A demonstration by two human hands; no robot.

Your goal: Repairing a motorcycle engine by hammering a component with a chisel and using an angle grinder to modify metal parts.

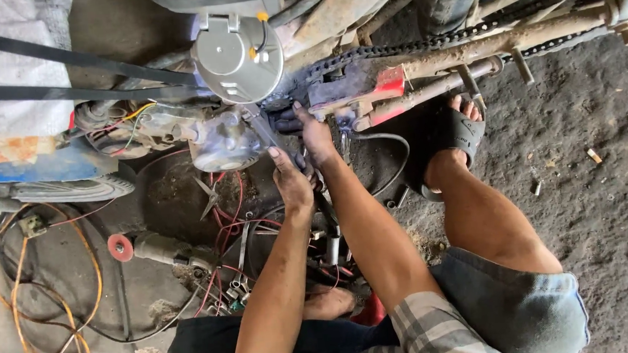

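Note:
Both my hands work low on a motorcycle engine. My left hand is closed around the dark handle of a long wrench whose head sits against the silver engine casing. My right hand lies just beside and above it, fingers reaching toward the dark gap by the drive chain and pressing on the same tool; its grip is partly hidden. A round silver cover hangs above the casing.
A red bracket and rusty footrest bar cross on the right above my sandalled foot. An angle grinder, loose wrenches, red and orange cables lie on the dirt floor.

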